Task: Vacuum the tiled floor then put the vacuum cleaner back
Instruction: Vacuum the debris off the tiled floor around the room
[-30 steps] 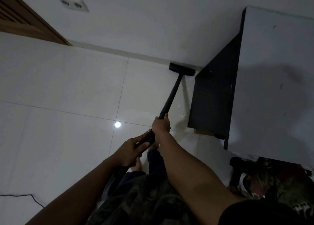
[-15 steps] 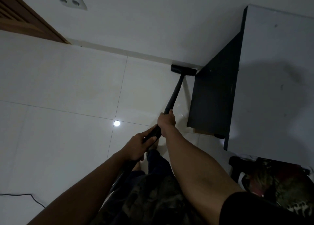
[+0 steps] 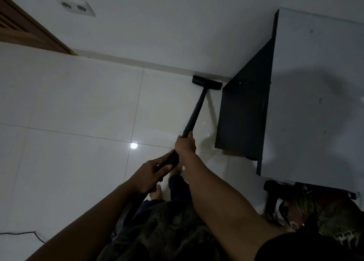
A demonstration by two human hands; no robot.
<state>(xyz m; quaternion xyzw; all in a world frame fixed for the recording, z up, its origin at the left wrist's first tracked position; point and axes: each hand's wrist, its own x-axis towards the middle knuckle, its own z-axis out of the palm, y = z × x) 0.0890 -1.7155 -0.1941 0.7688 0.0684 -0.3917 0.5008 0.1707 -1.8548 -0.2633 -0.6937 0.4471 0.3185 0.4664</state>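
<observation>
A black vacuum cleaner wand [image 3: 196,111] runs from my hands out over the glossy white tiled floor [image 3: 78,107]. Its flat floor head [image 3: 207,82] lies against the wall's base, just left of a dark desk panel. My right hand [image 3: 185,145] is shut around the wand's lower end. My left hand [image 3: 150,175] grips the ribbed handle section [image 3: 171,160] behind it. The vacuum's body is mostly hidden under my left forearm and clothing.
A white desk [image 3: 319,95] with a dark side panel [image 3: 244,119] stands at the right. Beside it is a dark chair with patterned cloth [image 3: 307,207]. A thin cable [image 3: 23,233] lies at the lower left. A wall socket [image 3: 77,7] and wooden door [image 3: 23,30] are at the upper left.
Both hands have pushed the wand forward, and the floor head has slid up to the wall's base beside the desk panel.
</observation>
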